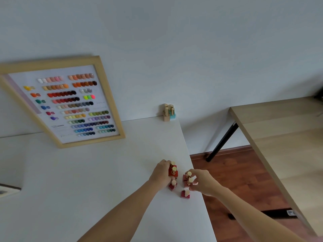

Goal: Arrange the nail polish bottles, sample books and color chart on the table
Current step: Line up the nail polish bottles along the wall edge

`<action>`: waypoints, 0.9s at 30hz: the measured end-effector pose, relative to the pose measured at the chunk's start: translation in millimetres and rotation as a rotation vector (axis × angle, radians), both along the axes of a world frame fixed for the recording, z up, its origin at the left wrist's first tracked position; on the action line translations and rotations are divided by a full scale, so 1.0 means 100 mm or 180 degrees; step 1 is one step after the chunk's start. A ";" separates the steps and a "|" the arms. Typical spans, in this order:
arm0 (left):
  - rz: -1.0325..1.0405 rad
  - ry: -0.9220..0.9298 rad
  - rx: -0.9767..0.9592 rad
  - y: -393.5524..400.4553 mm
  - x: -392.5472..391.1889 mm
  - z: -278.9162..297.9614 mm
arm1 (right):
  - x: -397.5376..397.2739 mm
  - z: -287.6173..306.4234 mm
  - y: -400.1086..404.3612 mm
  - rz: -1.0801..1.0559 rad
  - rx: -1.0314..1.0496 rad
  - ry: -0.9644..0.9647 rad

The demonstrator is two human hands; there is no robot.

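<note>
Several red nail polish bottles with gold caps stand near the right edge of the white table (87,172). My left hand (161,173) wraps around a pair of red bottles (173,172). My right hand (202,182) pinches the gold caps of two other red bottles (188,178). Two loose red bottles, one (173,185) and the other (185,195), stand just below the hands. A wooden-framed color chart (70,102) leans against the wall at the back left. Several beige and teal bottles (169,113) cluster at the table's far right corner.
The table's right edge runs close beside the bottles, with wooden floor (236,172) below. A wooden table with black legs (279,130) stands to the right. A flat object (8,190) lies at the left border.
</note>
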State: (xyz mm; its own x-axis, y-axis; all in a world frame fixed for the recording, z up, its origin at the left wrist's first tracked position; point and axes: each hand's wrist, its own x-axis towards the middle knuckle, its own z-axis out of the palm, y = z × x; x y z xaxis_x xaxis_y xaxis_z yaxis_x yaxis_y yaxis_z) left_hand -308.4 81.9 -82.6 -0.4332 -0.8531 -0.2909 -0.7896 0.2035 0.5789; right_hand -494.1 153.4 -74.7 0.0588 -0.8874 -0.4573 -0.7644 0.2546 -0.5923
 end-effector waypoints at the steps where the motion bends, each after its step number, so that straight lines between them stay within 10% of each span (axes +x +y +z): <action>1: 0.0006 0.0006 -0.0001 0.00 -0.01 -0.01 | 0.01 -0.01 -0.01 -0.0020 -0.0043 -0.0005; 27: 0.0108 0.0238 -0.0194 -0.69 0.30 0.05 | 0.20 0.00 -0.99 0.0066 -0.0626 0.0081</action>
